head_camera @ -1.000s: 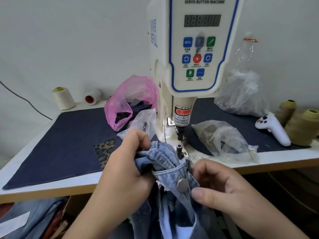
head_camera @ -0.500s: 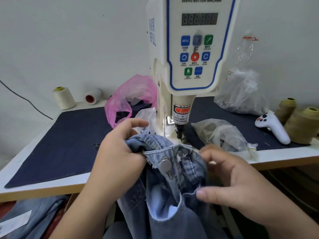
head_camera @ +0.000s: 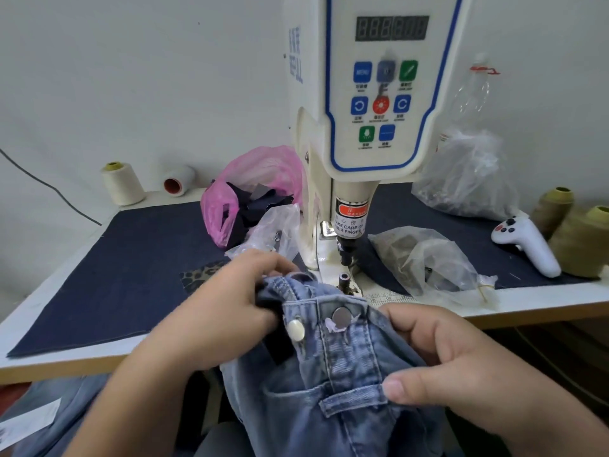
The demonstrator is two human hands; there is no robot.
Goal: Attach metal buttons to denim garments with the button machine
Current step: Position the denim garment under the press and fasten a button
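A light blue denim garment [head_camera: 342, 384] is bunched in front of the table edge, just before the white button machine [head_camera: 379, 94]. My left hand [head_camera: 227, 311] grips its waistband on the left side. My right hand [head_camera: 438, 354] grips the fabric on the right, thumb on a belt loop. Two metal buttons show on the waistband: one grey [head_camera: 340, 316], one shiny [head_camera: 295, 328] beside my left thumb. The machine's lower die post [head_camera: 344, 281] stands just behind the waistband, under the punch head [head_camera: 348, 249].
Dark blue cloth [head_camera: 131, 268] covers the table. A pink bag [head_camera: 250, 189] and a clear bag [head_camera: 276, 232] lie left of the machine, clear bags [head_camera: 428, 262] [head_camera: 468, 173] to the right. A white controller [head_camera: 527, 245] and thread cones [head_camera: 580, 242] [head_camera: 122, 183] stand at the sides.
Both hands turned and spread the waistband, so it now lies flat across with a second shiny button showing. The garment stays just in front of the die post.
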